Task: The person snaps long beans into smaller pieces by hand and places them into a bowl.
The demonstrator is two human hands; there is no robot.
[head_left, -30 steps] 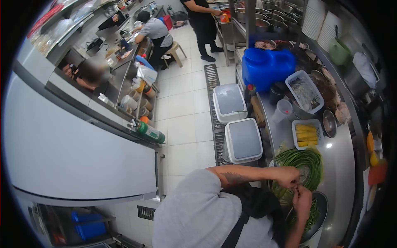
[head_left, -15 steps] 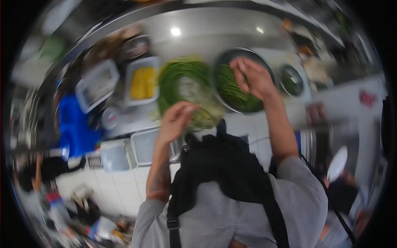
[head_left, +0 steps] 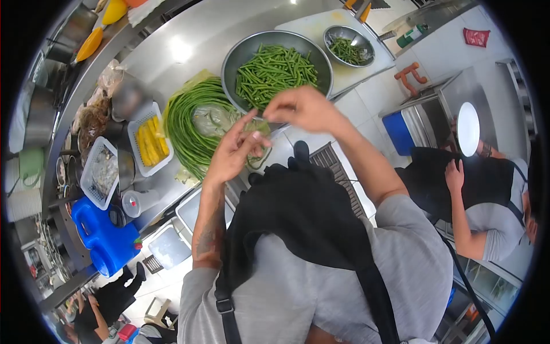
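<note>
By the bowl point(head_left: 230, 74), my left hand point(head_left: 232, 152) spreads loose; I can't tell whether my right hand point(head_left: 307, 110) pinches anything. Cut beans point(head_left: 275, 71) inside could spill if a wrist knocks it.

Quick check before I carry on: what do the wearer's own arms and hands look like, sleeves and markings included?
The left hand and right hand are bare, with no gloves or wristwear visible. Short grey sleeves leave the forearms uncovered. The left forearm carries a dark tattoo; its design is unclear.
</note>
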